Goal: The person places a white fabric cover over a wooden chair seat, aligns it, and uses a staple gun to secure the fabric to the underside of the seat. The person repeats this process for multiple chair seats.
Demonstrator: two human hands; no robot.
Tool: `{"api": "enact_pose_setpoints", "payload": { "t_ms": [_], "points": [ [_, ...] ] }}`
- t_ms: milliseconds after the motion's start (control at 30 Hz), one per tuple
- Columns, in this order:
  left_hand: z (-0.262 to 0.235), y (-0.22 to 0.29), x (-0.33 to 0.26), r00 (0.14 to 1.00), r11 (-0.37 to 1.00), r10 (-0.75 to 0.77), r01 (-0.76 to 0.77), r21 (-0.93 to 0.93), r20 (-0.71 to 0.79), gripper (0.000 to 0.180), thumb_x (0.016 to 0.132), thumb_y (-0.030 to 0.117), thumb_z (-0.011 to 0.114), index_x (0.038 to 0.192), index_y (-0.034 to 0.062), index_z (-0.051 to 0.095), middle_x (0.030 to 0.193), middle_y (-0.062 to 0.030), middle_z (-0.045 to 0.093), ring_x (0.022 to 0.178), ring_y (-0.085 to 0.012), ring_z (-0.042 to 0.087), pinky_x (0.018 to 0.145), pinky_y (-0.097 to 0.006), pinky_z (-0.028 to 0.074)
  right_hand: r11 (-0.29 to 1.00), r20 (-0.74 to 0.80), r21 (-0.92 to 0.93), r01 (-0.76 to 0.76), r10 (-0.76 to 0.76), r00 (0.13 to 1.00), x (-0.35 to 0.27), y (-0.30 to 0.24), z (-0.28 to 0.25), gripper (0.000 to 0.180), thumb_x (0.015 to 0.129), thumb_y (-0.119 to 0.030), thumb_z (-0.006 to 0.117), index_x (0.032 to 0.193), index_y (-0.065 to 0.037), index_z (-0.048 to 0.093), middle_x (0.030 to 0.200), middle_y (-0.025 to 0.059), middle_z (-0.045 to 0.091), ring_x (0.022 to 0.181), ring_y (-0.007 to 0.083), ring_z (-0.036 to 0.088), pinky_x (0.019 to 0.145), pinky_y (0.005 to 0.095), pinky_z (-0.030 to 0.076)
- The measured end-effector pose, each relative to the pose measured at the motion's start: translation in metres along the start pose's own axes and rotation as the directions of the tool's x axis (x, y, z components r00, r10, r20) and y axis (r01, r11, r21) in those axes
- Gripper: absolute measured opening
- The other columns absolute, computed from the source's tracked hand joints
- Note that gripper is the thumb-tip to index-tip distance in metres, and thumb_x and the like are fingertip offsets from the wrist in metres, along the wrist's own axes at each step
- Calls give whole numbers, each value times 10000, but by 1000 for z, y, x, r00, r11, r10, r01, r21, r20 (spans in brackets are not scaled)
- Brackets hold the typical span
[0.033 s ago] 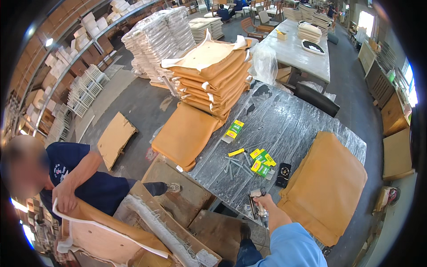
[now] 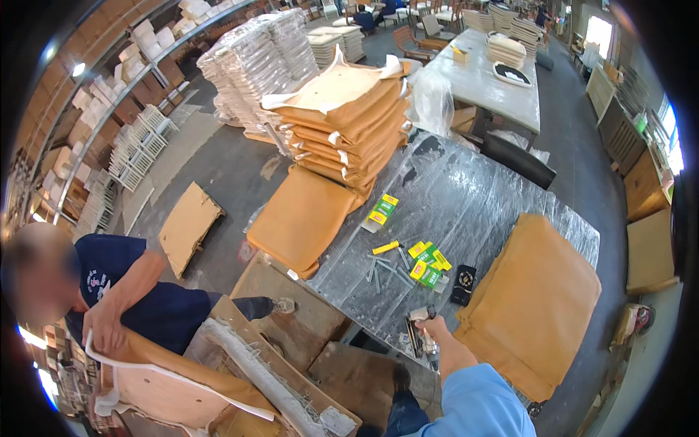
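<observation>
My right hand (image 2: 437, 332) is closed around the handle of a silver staple gun (image 2: 420, 315) at the near edge of the plastic-covered table (image 2: 480, 189). The tool's head rests on or just over the table; contact is unclear. My left hand is out of view. Close to the gun lie loose grey staple strips (image 2: 384, 275), green-and-yellow boxes (image 2: 428, 275), a yellow stick-shaped item (image 2: 386, 248) and a small black object (image 2: 463, 284). A pile of tan leather-like sheets (image 2: 531, 306) lies right of my hand.
A stack of tan-covered seat pads (image 2: 349, 135) stands at the table's far left corner. At left, a co-worker's hand (image 2: 105, 331) grips a tan-and-white seat panel (image 2: 175, 382) over a padded wooden stand (image 2: 255, 371). Cardboard (image 2: 191, 227) lies on the floor.
</observation>
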State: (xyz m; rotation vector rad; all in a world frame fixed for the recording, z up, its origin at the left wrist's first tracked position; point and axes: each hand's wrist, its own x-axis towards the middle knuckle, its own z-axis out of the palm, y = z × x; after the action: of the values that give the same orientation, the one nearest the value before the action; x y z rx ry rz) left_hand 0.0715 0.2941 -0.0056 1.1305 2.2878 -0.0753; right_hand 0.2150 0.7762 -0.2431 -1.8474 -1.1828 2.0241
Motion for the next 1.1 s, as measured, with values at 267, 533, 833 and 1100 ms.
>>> {"api": "enact_pose_setpoints", "payload": {
  "t_ms": [267,533,833,1100],
  "points": [
    [-5,1,-1,987,965,141,-153,212,71,485,1007,210,536,1489,168,566,1373,-155,632,1286,-421,587,984,-570,516,757,-123,-653,37,-155,980,4,11,-26,632,734,-496,845,1167,-40,781,1173,187,774,1093,353,745,961,435,576],
    [-9,-9,3,968,919,209,-244,311,142,484,1023,211,497,1502,179,556,1346,-143,641,1319,-430,559,1003,-604,493,763,-171,-643,68,-229,958,-61,-6,-78,350,845,-347,774,1083,-91,789,1055,183,774,1033,377,737,928,468,584],
    [-12,-18,-2,873,506,397,-467,726,285,485,1019,205,472,1495,201,565,1282,-122,663,1362,-439,527,997,-661,471,470,-174,-880,70,-455,873,-55,-42,-170,465,912,-131,680,1374,-172,648,1207,185,677,1173,394,663,1013,483,542],
    [-10,-18,-9,809,102,483,-431,897,333,440,989,189,495,1398,232,652,1246,-87,690,1403,-387,525,985,-692,465,318,-2,-941,118,-355,935,-32,-46,-185,406,915,-100,650,1316,-165,650,1252,173,681,1203,372,659,1027,478,531]
  ]
}}
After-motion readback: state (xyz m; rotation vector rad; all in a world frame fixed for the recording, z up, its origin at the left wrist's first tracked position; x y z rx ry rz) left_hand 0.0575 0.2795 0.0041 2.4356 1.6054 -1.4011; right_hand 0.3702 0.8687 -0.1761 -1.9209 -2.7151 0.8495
